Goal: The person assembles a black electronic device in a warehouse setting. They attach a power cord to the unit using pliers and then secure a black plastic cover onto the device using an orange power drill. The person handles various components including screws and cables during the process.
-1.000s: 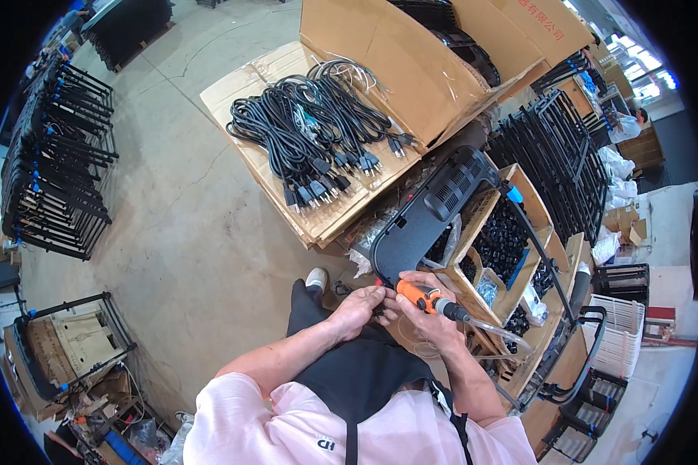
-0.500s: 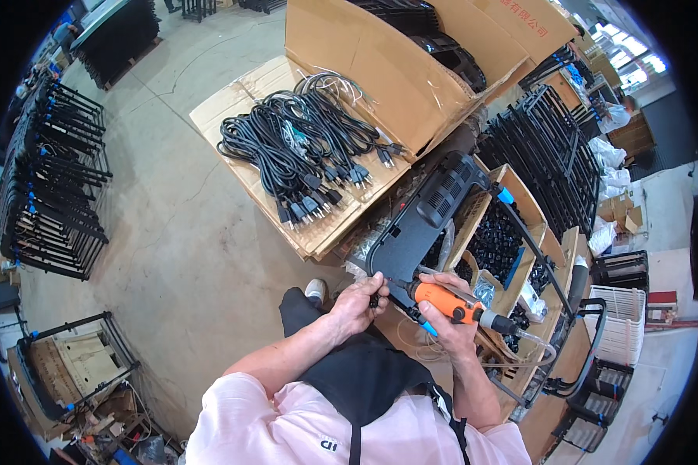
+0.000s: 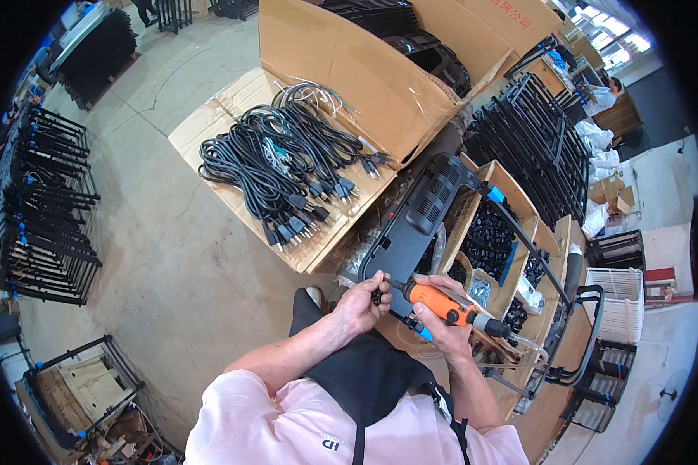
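My right hand [image 3: 447,332] is wrapped round an orange and black powered screwdriver [image 3: 439,303], with a clear hose at its back end. The driver's nose points left, at the fingers of my left hand [image 3: 362,308]. Those fingers are closed, and small dark pieces [image 3: 377,297], perhaps screws, show in them. Both hands are at the near end of a flat black panel [image 3: 395,252]. A black vented housing [image 3: 436,198] is on the panel's far part. The driver's very tip is too small to make out against the panel.
Left of the panel, bundled black power cords [image 3: 271,167] lie on a cardboard box [image 3: 318,244]. Beyond stands an open carton [image 3: 357,70] with black parts. Wooden bins [image 3: 498,177] of small black parts lie right. Black frames [image 3: 531,143] are stacked behind; more frames [image 3: 50,209] stand far left.
The view has shifted, so the boxes and cords now appear farther left. Both hands keep nearly the same pose, the driver still close to the left fingers. Someone now shows at the far right.
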